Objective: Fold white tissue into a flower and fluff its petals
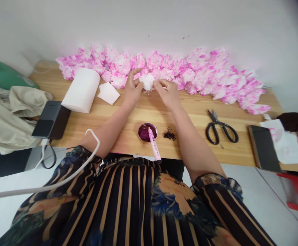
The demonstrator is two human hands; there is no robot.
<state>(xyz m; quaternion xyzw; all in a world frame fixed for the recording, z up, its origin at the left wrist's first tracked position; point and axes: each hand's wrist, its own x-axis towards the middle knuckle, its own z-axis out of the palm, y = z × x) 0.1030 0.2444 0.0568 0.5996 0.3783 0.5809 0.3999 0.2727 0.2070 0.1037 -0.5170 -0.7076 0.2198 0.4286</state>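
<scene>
1. Two bare hands share one crumpled white tissue-paper flower (148, 82): the left hand (133, 84) pinches its left edge, index finger arched above, and the right hand (167, 91) pinches its right edge between thumb and index finger.
2. Just beyond the grip, a long bank of pink-and-white ruffled paper flowers (205, 77) runs along the wall, reaching out to both sides.
3. Left of the grip, folded white paper squares (109, 93) lie near a thick white paper roll (81, 90); farther left sits a dark grey rectangular box (52, 119) with cables plugged in.
4. Nearer the body than the grip, a pink marker pen (154, 145) leans on a small round dish of dark purple colour (144, 132), with dark curly scraps (169, 134) just right of it.
5. Right of the grip and nearer the body, black-handled metal scissors (219, 128) lie open on the wooden table (128, 118).
</scene>
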